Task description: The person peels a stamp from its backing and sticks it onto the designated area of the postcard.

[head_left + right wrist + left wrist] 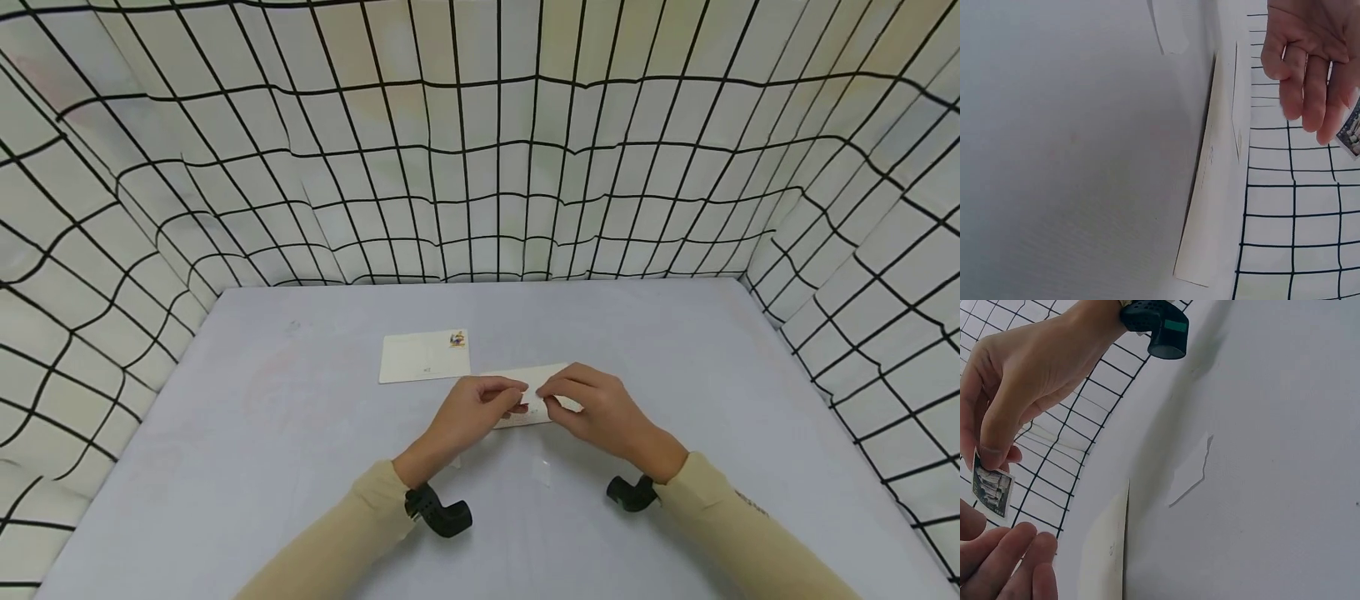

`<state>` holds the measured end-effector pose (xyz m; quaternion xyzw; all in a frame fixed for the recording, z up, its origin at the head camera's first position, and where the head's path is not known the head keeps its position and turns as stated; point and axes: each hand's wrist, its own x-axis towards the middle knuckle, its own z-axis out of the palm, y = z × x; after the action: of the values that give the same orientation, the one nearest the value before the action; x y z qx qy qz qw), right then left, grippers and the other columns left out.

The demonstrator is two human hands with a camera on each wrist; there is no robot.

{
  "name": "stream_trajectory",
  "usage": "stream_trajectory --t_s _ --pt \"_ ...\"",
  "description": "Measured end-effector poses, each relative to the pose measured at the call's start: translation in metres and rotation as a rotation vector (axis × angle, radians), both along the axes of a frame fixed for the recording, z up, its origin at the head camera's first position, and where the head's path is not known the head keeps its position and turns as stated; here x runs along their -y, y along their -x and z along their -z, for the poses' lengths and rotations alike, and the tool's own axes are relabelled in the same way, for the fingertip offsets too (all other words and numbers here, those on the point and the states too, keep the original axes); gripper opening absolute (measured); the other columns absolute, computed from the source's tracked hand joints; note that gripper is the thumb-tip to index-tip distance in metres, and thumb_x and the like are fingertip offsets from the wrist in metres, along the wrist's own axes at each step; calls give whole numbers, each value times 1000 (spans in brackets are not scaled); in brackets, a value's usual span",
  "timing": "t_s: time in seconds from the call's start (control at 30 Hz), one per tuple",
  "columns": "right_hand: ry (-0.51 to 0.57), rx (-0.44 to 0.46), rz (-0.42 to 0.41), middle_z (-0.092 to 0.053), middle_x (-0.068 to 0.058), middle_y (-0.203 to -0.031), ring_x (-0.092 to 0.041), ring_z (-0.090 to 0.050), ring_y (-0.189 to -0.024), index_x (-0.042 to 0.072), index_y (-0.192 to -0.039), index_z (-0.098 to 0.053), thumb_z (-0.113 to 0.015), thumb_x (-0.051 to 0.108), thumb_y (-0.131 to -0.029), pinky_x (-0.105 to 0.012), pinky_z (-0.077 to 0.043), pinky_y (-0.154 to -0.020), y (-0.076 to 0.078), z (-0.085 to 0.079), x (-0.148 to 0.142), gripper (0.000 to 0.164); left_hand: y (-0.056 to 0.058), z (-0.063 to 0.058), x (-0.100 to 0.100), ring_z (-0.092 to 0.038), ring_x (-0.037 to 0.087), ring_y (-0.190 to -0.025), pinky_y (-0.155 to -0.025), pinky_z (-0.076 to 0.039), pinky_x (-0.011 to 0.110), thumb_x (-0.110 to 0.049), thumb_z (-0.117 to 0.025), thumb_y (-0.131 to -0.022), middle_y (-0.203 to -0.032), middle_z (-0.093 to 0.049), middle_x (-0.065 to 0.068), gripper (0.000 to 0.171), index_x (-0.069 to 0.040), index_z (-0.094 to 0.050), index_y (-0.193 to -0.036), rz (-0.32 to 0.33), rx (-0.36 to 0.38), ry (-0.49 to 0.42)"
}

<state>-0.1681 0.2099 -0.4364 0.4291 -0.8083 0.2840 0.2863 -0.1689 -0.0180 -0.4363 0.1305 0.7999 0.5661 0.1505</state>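
A small postage stamp [992, 487] with a dark ship picture and pale border is in the air between the two hands. My right hand [596, 408] pinches its upper corner with the thumb; in the left wrist view this hand [1035, 369] comes from the top. My left hand [472, 412] faces it, fingers nearly straight and thumb right at the stamp's lower edge; its palm side [1310, 69] shows in the right wrist view. Below both hands lies a cream envelope [517, 419], partly covered by them.
Another envelope [416, 357], a coloured stamp [457, 338] at its upper right corner, lies to the left behind the hands. A small white paper scrap [1191, 472] and a clear-looking piece [543, 472] lie in front. Black netting [480, 200] rises around the white table [300, 400].
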Motion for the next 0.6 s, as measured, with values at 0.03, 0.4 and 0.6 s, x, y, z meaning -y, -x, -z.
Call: stream_trajectory --t_s 0.03,0.4,0.6 --pt "22 17 10 -74 -2 -90 -12 -72 -79 6 -92 -77 -81 -9 -74 -19 -59 -70 1 0 -1 24 0 0 0 -77 21 -107 -91 -62 35 -23 -60 -104 -113 -81 9 31 -6 -74 -125 -8 -29 36" --pt "188 363 212 -78 1 -89 -4 -66 -75 13 -96 -79 -78 2 -87 -27 -60 -67 8 -5 -8 14 5 -6 2 -53 34 -145 -118 -46 52 -42 -56 -104 -155 -55 11 55 -10 -57 -149 88 -214 366" --pt "214 585 316 -80 -3 -95 -6 -71 -83 12 -99 -79 -77 11 -93 -17 -59 -77 14 -6 -16 7 12 -4 3 -17 32 -164 -130 -26 52 -41 -52 -106 -170 -30 18 69 0 -35 -159 206 -225 540"
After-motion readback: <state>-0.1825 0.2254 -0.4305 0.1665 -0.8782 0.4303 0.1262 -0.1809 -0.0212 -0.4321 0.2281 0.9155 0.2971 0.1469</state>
